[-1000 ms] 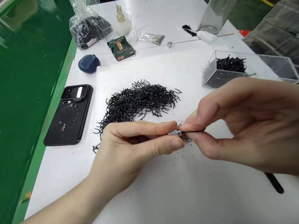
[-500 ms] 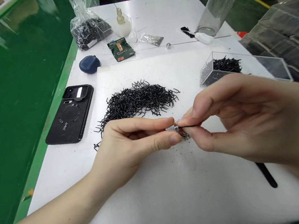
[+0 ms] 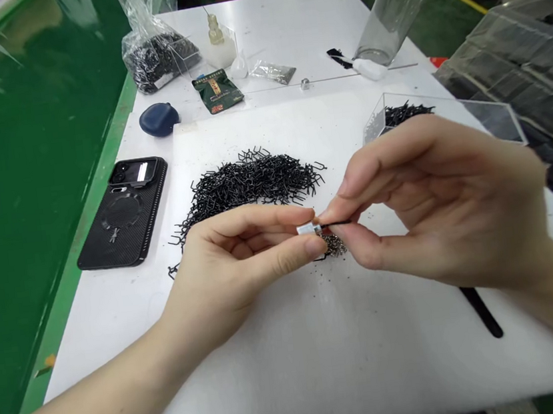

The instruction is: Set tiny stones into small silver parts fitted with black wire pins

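My left hand (image 3: 233,266) pinches a small silver metal cylinder (image 3: 308,228) between thumb and forefinger. My right hand (image 3: 432,204) pinches a thin black wire piece (image 3: 339,223) at the cylinder's right end, and the fingertips of both hands nearly meet there. Just below the fingers lies a small clump of tiny dark grains (image 3: 334,245). A heap of bent black wire pieces (image 3: 248,183) lies beyond my left hand on a white foam sheet (image 3: 296,366), with loose specks scattered nearby.
A transparent box (image 3: 377,126) of black pieces sits partly behind my right hand. A black phone (image 3: 121,216), blue pouch (image 3: 159,119), plastic bag of black pieces (image 3: 158,61), green packet (image 3: 217,92) and glass tube (image 3: 398,11) lie around. A black strip (image 3: 481,311) lies on the foam.
Both hands have shifted slightly left and up in the view, with the silver cylinder still held between them. The camera has also moved a little, and the cylinder shows more clearly.
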Demonstrator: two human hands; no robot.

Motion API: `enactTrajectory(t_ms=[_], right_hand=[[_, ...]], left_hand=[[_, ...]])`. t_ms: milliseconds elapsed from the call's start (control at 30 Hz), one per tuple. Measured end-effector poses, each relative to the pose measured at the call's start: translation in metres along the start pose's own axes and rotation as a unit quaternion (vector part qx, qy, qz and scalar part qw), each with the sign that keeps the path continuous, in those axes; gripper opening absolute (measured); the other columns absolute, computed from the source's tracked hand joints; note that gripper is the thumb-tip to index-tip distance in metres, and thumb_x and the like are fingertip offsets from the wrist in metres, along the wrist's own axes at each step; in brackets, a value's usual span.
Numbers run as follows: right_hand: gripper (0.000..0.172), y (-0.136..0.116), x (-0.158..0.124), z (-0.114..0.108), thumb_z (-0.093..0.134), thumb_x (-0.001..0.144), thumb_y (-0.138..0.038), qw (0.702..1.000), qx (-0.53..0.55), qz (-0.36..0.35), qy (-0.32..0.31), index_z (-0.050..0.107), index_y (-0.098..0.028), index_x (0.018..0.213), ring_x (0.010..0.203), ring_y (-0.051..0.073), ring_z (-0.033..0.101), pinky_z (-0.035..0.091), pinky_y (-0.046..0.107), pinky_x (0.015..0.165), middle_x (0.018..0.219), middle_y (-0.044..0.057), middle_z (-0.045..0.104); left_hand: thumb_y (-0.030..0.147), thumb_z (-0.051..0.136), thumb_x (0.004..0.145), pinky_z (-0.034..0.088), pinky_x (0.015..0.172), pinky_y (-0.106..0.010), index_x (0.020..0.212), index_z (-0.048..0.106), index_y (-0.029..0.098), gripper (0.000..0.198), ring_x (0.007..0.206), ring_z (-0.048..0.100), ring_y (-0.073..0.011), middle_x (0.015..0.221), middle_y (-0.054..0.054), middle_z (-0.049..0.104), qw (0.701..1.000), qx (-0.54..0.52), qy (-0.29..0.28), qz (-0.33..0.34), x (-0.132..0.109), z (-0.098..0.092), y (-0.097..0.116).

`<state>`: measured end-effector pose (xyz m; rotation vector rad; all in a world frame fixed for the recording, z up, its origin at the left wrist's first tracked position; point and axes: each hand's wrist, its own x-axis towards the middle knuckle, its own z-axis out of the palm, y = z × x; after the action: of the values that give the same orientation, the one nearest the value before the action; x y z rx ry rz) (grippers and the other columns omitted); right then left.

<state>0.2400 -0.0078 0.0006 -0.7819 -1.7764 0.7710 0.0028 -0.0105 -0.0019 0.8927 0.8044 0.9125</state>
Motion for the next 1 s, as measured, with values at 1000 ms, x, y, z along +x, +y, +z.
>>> enactTrajectory(t_ms=[1000], right_hand=[[0.008, 0.004, 0.034, -0.149, 0.092, 0.099, -0.023, 0.915, -0.361, 0.177, 0.037, 0.098, -0.027, 0.094, 0.081, 0.021, 0.078, 0.059, 0.038, 0.076, 0.093, 0.002, 0.092]], left_hand=[[0.005, 0.083, 0.104, 0.068, 0.087, -0.032, 0.116, 0.078, 0.028, 0.027, 0.089, 0.076, -0.0203, 0.105, -0.002, 0.092, 0.760, 0.491, -0.221, 0.365, -0.013, -0.022, -0.031]])
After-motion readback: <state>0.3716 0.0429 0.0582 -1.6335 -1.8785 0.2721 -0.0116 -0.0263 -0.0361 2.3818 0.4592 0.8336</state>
